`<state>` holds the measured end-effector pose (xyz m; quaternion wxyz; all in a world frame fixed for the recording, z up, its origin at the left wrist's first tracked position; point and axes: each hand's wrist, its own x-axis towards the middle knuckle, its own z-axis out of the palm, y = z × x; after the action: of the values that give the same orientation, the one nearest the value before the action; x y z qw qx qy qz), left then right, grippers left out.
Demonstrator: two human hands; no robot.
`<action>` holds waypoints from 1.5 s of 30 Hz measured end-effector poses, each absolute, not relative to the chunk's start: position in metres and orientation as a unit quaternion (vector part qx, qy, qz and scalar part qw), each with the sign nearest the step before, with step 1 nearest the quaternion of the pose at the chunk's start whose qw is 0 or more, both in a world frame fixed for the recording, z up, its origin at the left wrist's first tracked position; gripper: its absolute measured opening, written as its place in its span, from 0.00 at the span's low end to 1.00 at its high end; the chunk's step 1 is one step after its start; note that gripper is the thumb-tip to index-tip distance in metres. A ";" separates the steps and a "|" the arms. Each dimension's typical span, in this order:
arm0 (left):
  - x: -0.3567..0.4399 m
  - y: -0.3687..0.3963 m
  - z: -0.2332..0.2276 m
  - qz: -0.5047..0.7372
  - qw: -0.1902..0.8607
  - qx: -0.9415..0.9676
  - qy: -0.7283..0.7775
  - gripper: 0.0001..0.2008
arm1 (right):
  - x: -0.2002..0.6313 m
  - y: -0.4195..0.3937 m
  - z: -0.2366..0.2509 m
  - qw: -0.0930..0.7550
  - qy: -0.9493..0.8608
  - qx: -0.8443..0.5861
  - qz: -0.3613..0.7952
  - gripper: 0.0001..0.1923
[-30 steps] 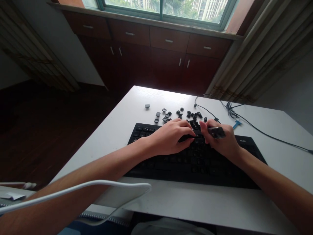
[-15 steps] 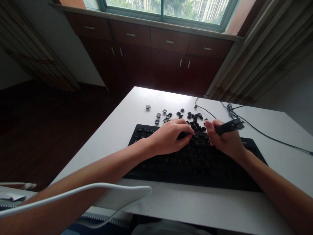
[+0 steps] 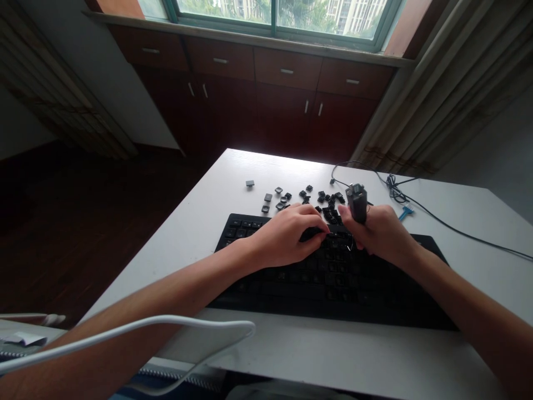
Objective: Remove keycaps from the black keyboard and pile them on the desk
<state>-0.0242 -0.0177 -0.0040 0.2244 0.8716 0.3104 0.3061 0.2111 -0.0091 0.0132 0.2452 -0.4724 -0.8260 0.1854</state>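
Note:
A black keyboard point(image 3: 266, 297) lies across the table with many of its keys off in the middle. My right hand point(image 3: 385, 230) is closed round the dark handle of a keycap puller point(image 3: 357, 203), whose thin wire end points down at the keyboard's upper rows. Just left of it, my left hand point(image 3: 287, 233) rests over the keyboard, thumb and forefinger pinched together near the top rows. What lies between those fingertips, if anything, is too dark to make out. Loose black keycaps point(image 3: 331, 214) lie in a heap behind the keyboard, with more keycaps point(image 3: 268, 198) scattered to the left.
The white table point(image 3: 187, 239) carries a thin black cable point(image 3: 453, 228), tangled at the back right. A small blue brush point(image 3: 406, 211) lies right of my right hand. A white looped cord point(image 3: 166, 319) crosses in front of my left forearm. Wooden cabinets point(image 3: 287, 116) stand beyond the table.
My right hand has tilted the keycap puller, turning its handle from pointing right to nearly upright. The blue brush now shows beside it. My left hand has hardly moved.

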 end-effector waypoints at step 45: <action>-0.023 -0.022 -0.004 0.272 0.185 0.896 0.298 0.09 | 0.218 0.002 0.017 0.239 -0.865 -0.405 0.177 0.22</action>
<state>-0.0229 -0.0215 -0.0036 0.1845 0.8964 0.2976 0.2717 0.2180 0.0017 0.0173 0.2386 -0.4047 -0.8649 0.1768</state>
